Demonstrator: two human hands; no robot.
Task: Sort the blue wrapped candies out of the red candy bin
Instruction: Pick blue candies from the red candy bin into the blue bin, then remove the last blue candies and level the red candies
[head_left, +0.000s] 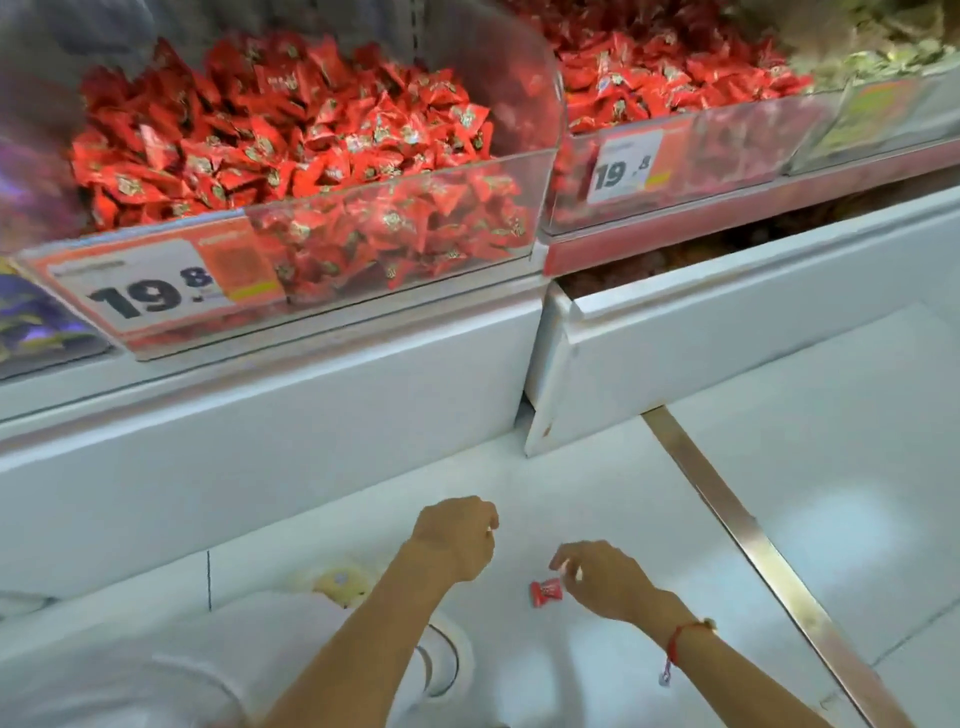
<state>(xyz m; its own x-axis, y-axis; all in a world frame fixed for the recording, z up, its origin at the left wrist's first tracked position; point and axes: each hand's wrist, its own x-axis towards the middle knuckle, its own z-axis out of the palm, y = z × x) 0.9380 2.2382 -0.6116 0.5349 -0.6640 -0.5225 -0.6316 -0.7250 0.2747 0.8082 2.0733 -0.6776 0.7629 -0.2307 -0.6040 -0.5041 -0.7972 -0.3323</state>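
No blue wrapped candies visible anywhere in the red candy bin (519, 171) from this angle; the pile showing over the clear front wall and through it is all red wrappers, so any blue ones are buried or out of sight, can't tell which. Bin sits on the upper shelf, price tag (150, 291) reading 19.8 stuck on its front at left. Only loose piece near the hands is 1 red candy (544, 592), low over the white floor (831, 467), touching or just under the right hand (602, 579) fingertips; can't tell if it's pinched, falling or lying on the floor. Right hand fingers curled down toward it, grip unclear. Left hand (457, 535) is a loose fist, knuckles up, palm hidden, so can't tell if it holds anything. Both hands hang well below the bin, nowhere near the pile. Red string bracelet (675, 644) on right wrist. 2nd bin (727, 150) of red candy to the right w/ its own 19.8 tag, purple-wrapped stuff at far left edge, greenish candy far upper right, metal floor strip (753, 545) running diagonally. Risks, my guess: red piece gets left on floor or tossed in the wrong bin since the 2 red bins look near identical; blue pieces missed if only the top layer gets checked; digging may spill more over the low front wall. Frame is motion-blurred, so small details are shaky.
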